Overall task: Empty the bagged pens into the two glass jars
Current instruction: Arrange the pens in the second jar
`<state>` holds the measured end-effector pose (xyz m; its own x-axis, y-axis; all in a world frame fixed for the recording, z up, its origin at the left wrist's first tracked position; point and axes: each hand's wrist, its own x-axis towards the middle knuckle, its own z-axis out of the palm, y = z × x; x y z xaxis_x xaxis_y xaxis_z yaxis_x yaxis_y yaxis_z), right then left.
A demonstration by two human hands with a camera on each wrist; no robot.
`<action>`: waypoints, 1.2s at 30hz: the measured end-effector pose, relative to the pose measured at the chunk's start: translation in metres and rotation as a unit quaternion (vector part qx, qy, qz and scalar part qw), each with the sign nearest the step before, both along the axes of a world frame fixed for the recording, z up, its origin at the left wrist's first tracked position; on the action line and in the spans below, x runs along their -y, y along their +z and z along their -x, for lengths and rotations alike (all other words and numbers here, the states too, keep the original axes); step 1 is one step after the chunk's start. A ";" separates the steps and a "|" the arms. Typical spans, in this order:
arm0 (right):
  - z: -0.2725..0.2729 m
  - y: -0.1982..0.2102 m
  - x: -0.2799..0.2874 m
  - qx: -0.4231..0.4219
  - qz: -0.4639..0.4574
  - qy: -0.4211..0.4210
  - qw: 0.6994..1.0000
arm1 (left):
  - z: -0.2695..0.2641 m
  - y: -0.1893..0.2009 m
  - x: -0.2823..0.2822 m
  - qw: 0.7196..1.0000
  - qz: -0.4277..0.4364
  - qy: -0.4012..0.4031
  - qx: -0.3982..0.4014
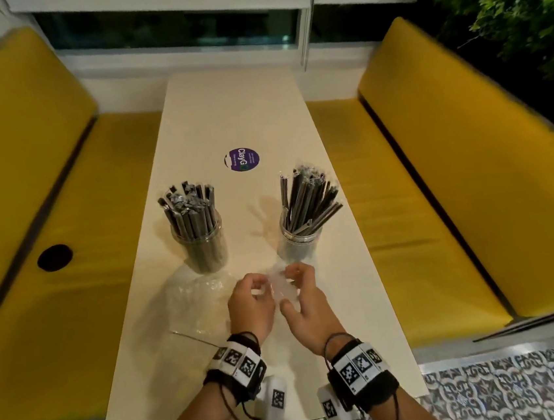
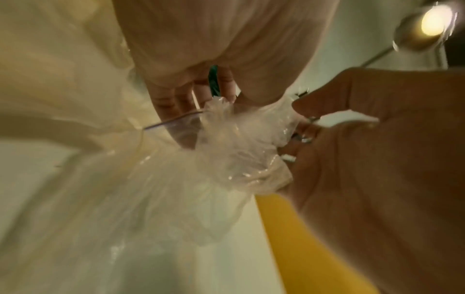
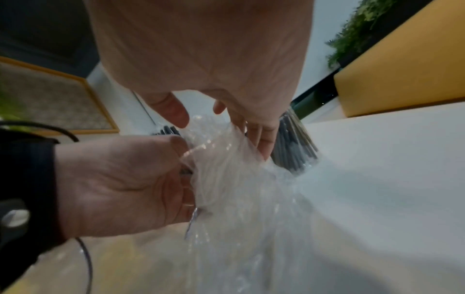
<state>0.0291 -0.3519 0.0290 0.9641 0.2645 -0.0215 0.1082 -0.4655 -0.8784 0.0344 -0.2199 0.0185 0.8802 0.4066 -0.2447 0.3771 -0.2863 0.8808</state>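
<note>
Two glass jars stand on the cream table [image 1: 235,118]. The left jar [image 1: 201,248] and the right jar [image 1: 298,243] are each packed with dark wrapped pens [image 1: 189,210], the right bundle [image 1: 309,203] leaning right. Just in front of the jars, both hands bunch a clear plastic bag [image 1: 282,286] between them. My left hand [image 1: 252,298] pinches the bag [image 2: 234,151] from the left, fingers curled. My right hand [image 1: 300,296] grips the crumpled plastic [image 3: 226,169] from the right. No pens show inside the bag.
More crinkled clear plastic [image 1: 196,297] lies flat on the table to the left of my hands. A round purple sticker [image 1: 242,160] sits past the jars. Yellow benches [image 1: 49,233] [image 1: 453,174] flank the table; a plant [image 1: 518,13] fills the far right corner.
</note>
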 end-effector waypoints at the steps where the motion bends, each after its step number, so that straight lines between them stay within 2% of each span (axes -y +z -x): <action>1: -0.002 -0.010 0.002 0.031 0.043 -0.008 0.999 | 0.001 -0.008 0.003 1.000 -0.018 -0.016 -0.018; 4: -0.008 -0.048 0.003 0.122 0.172 -0.012 0.977 | 0.004 -0.023 0.012 0.993 -0.064 -0.070 -0.068; 7: -0.016 -0.074 0.006 0.080 0.195 -0.009 0.978 | 0.002 -0.020 0.018 0.984 -0.073 -0.120 -0.111; 11: -0.028 -0.088 0.010 0.000 0.192 -0.018 0.981 | -0.009 -0.004 0.020 0.979 -0.070 -0.136 -0.133; 14: -0.037 -0.070 0.014 -0.026 0.163 -0.014 0.986 | -0.020 0.012 0.020 0.986 -0.063 -0.118 -0.095; 16: -0.038 -0.050 0.019 0.006 0.156 -0.020 0.988 | -0.028 0.021 0.015 0.992 -0.057 -0.103 -0.055; 19: -0.043 -0.012 0.034 0.118 0.092 -0.063 0.987 | -0.044 0.035 0.008 0.997 -0.038 -0.065 0.007; 21: -0.054 0.020 0.045 0.205 0.052 -0.106 0.972 | -0.059 0.042 0.007 0.997 -0.046 -0.059 0.022; 25: -0.089 0.077 0.062 0.301 0.056 -0.142 0.941 | -0.088 0.040 0.014 0.990 -0.042 -0.125 -0.045; 28: -0.118 0.096 0.065 0.287 0.169 -0.099 0.938 | -0.106 0.028 0.023 0.983 -0.057 -0.161 -0.069; 31: -0.138 0.098 0.062 0.231 0.260 -0.014 0.938 | -0.124 -0.006 0.029 0.983 -0.089 -0.158 -0.028; 34: -0.147 0.089 0.054 0.195 0.240 0.054 0.950 | -0.130 -0.021 0.036 0.983 -0.100 -0.153 0.006; 36: -0.150 0.080 0.049 0.182 0.192 0.074 0.962 | -0.124 -0.008 0.045 0.979 -0.133 -0.152 0.038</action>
